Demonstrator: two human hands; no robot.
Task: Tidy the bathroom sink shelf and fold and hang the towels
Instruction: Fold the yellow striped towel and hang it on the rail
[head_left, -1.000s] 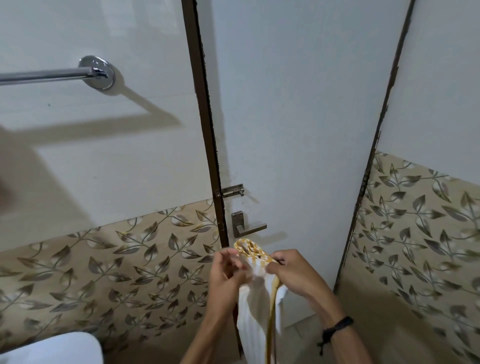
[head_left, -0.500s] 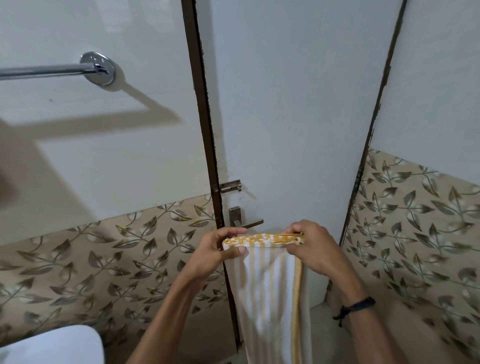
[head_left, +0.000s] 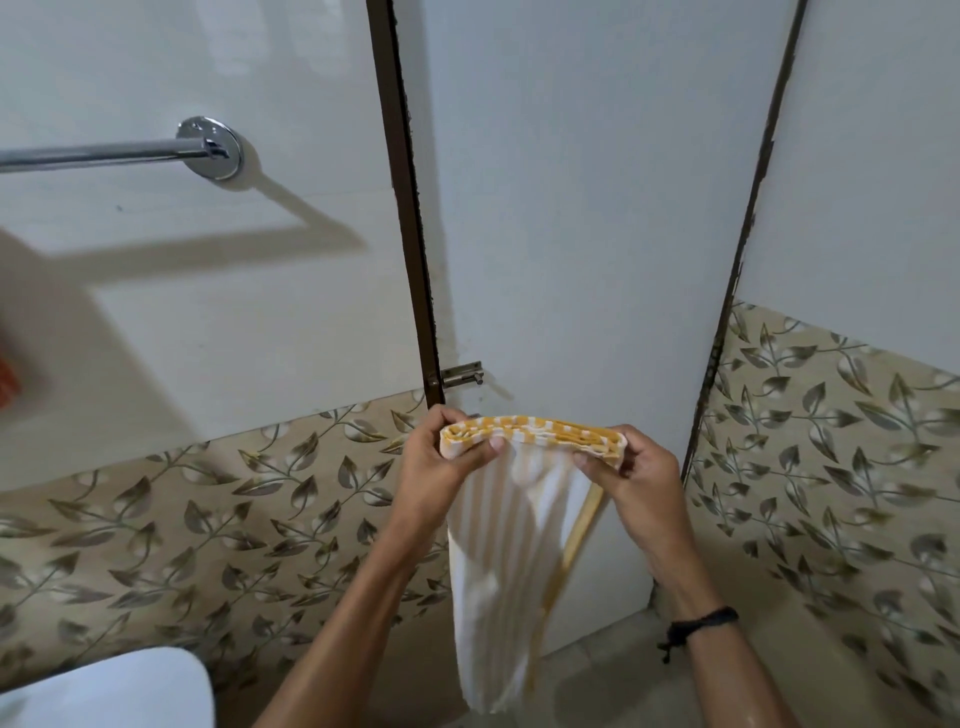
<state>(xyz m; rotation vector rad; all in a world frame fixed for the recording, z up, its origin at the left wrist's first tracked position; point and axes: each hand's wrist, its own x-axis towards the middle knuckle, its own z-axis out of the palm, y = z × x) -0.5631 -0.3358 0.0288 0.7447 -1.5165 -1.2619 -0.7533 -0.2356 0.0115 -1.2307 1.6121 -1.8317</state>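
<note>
A white towel with yellow stripes (head_left: 504, 561) hangs lengthwise in front of the door, its folded top edge held level between both hands. My left hand (head_left: 441, 467) pinches the top left corner, thumb on the near side. My right hand (head_left: 631, 478) grips the top right corner; a black band sits on that wrist. A chrome towel bar (head_left: 104, 153) runs along the white wall at the upper left, with nothing on the part I can see, well above and left of the towel.
A white door (head_left: 571, 208) with a dark frame and a metal latch (head_left: 462, 374) stands straight ahead. Leaf-patterned tiles (head_left: 208, 509) cover the lower walls. A white toilet cistern corner (head_left: 114, 691) sits at the bottom left. Something orange (head_left: 8, 379) shows at the left edge.
From a bunched grip close together, my hands spread the towel's top edge flat and wide. The edge now sags slightly and the hanging part has swung and narrowed.
</note>
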